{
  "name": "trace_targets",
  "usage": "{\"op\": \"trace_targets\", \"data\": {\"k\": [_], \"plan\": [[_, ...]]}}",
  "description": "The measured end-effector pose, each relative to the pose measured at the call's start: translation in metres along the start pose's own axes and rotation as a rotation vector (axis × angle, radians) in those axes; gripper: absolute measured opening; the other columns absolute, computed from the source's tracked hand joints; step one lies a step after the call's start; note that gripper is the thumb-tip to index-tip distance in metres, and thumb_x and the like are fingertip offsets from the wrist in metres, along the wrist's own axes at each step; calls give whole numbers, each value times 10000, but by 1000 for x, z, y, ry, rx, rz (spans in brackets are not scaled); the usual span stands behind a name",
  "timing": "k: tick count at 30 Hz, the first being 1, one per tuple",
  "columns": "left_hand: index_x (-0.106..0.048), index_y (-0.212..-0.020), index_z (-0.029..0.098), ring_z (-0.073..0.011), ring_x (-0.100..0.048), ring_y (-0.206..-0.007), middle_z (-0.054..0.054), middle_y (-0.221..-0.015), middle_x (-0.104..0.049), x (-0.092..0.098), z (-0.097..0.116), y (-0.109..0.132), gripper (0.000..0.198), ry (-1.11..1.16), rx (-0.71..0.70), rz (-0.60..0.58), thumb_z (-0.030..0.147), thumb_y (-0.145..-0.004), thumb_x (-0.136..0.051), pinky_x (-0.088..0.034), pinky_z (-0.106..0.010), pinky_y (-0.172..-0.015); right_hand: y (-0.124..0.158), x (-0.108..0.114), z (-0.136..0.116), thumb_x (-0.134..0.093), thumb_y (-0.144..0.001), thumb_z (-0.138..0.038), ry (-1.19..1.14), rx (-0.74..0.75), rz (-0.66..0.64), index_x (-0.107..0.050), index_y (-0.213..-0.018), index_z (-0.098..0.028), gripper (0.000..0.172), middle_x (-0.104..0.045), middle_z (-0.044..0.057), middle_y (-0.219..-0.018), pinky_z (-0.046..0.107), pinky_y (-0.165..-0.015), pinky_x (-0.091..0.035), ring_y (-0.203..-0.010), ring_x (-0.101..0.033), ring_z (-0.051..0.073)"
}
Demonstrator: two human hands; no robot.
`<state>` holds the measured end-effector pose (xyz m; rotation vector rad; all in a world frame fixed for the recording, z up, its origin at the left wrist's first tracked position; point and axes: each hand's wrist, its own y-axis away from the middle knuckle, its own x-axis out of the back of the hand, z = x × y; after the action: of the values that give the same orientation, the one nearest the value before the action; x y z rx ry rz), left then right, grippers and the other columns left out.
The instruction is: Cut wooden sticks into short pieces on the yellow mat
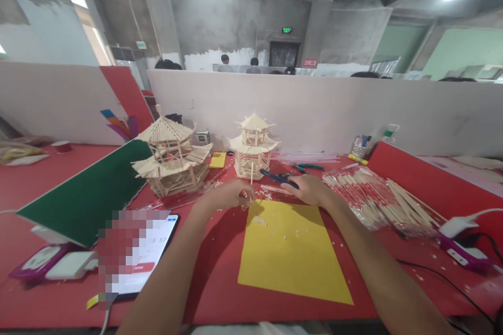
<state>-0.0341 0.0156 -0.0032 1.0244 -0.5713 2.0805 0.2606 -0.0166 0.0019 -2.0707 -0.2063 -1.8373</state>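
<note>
My left hand (230, 193) is closed, its fingers pinched round a thin wooden stick (252, 171) that stands nearly upright. In my right hand (308, 189) is a pair of blue-handled pliers (275, 176), whose head points left toward the stick; the two look apart. Under and in front of the hands lies a sheet of yellow paper (294, 267), with a small row of short cut wooden pieces (259, 221) and a few crumbs on it. Just behind the stick stands a small two-tiered wooden stick pavilion (254, 144). A larger pavilion (171, 154) leans slightly at the left.
Packs of wooden sticks (365, 199) lie at the right, near a red board (428, 183). Green-handled pliers (310, 166) rest at the back. A green board (86, 191), a tablet-like screen (157, 256) and purple power strips (39, 264) occupy the left side. A pale partition (314, 110) closes the back.
</note>
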Motion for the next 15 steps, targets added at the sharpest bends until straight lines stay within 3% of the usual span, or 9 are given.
{"op": "trace_targets", "data": {"k": [6, 11, 15], "plan": [[-744, -896, 179, -137, -616, -705, -26, -808, -721, -16, -5, -9, 148, -18, -98, -206, 219, -755, -720, -410, -205, -624, 0, 0, -2, -319, -957, -651, -5, -12, 28, -675, -927, -216, 562, -731, 90, -876, 287, -618, -338, -803, -671, 257], [-747, -885, 184, -142, -610, -711, -29, -812, -713, -24, -10, -15, 157, -15, -119, -236, 195, -729, -749, -409, -214, -625, -2, -3, -6, -307, -948, -676, -16, -22, 6, -681, -921, -217, 593, -737, 92, -880, 284, -623, -352, -799, -676, 255], [-746, -880, 195, -149, -613, -724, -26, -824, -712, -24, -11, -15, 165, -24, -112, -240, 220, -719, -770, -415, -221, -637, -2, -3, -5, -332, -952, -654, -16, -36, 29, -687, -1043, -212, 574, -743, 102, -947, 284, -651, -373, -861, -681, 266]]}}
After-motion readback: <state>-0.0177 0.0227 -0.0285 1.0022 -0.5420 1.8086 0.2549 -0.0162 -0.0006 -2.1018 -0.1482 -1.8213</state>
